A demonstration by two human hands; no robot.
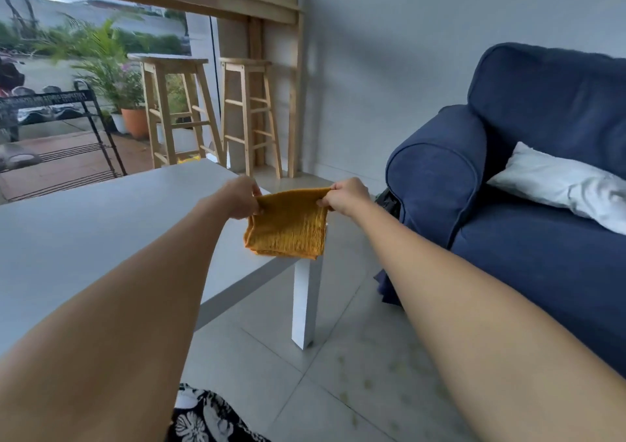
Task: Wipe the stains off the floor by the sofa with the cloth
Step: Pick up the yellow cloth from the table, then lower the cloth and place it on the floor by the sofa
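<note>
An orange ribbed cloth hangs folded in the air above the corner of the white table. My left hand pinches its upper left corner and my right hand pinches its upper right corner, stretching the top edge between them. Yellowish stains speckle the grey tiled floor low in the view, between the table leg and the blue sofa.
A white pillow lies on the sofa seat. Two wooden stools stand at the back by the glass wall. A black wire rack stands far left. A dark object sits on the floor by the sofa arm.
</note>
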